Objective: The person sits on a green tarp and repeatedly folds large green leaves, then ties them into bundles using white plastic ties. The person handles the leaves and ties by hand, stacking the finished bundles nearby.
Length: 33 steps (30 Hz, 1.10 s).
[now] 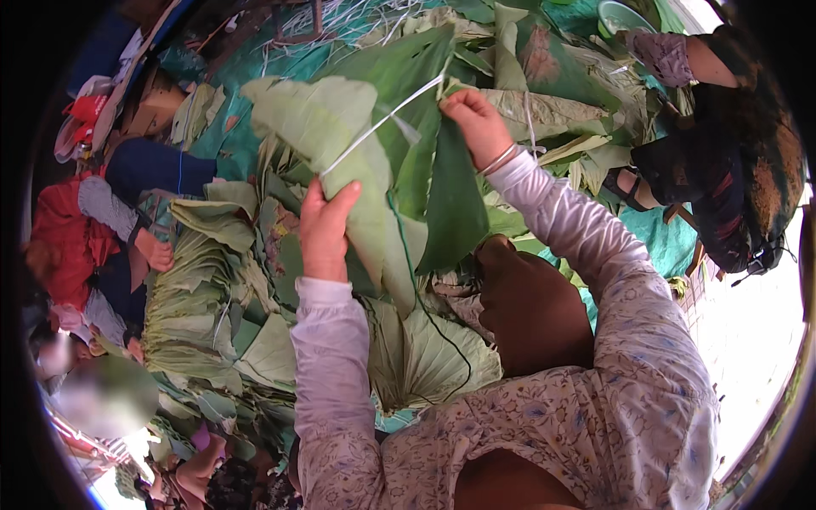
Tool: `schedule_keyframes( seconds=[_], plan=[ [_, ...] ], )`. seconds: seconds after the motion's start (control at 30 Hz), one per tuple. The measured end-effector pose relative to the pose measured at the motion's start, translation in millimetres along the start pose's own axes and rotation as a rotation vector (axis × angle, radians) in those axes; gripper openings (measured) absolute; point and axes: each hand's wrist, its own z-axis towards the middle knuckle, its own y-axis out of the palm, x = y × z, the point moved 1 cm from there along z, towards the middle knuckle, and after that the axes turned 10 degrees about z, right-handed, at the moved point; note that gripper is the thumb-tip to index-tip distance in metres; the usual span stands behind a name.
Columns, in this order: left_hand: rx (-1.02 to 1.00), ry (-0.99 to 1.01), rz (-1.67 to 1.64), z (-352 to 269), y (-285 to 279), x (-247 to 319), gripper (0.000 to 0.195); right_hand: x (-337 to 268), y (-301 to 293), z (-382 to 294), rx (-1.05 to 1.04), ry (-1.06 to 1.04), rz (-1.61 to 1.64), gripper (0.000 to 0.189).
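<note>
My left hand grips the near side of a folded bundle of large green leaves, which look like lotus leaves, thumb on top. A flat white plastic strip stretches taut and slanting across the bundle, from my left fingers up toward my right hand. Pinched at the far right edge of the leaves is my right hand; whether its fingertips hold the strip, a leaf edge or both is hard to tell. A dark green cord hangs below the bundle, over a pleated leaf near my lap.
A tall stack of folded leaves stands to the left, beside a person in red. Another person's leg is at the right. White strips lie tangled on a green tarp. A light green basin sits far right.
</note>
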Motion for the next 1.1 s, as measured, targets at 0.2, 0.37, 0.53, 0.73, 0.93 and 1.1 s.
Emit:
schedule_keyframes(
  seconds=[0.2, 0.37, 0.53, 0.73, 0.93, 1.1],
  plan=[
    [0.089, 0.141, 0.031, 18.1, 46.0, 65.6, 0.027, -115.4, -102.9, 71.9, 0.085, 0.072, -0.126, 0.016],
    [-0.081, -0.026, 0.66, -75.6, -72.0, 21.7, 0.037, -145.8, -168.4, 69.0, 0.199, 0.221, -0.545, 0.023],
    [-0.076, -0.63, 0.868, -238.4, -138.2, -71.9, 0.03, -117.3, -60.3, -40.7, -0.218, 0.475, -0.736, 0.023],
    [-0.015, -0.673, 1.297, -337.7, -164.8, -208.7, 0.034, -101.7, 69.2, -144.6, -1.157, 0.315, -1.171, 0.023],
    [-0.132, -0.711, 1.162, -347.8, -146.7, -219.8, 0.048, -61.7, 134.0, -272.8, -1.559, 0.006, -1.095, 0.017],
    [-0.152, -0.671, 1.377, -336.7, -147.8, -251.2, 0.047, 23.4, 98.3, -360.6, -1.774, 0.297, -1.205, 0.027]
  ],
)
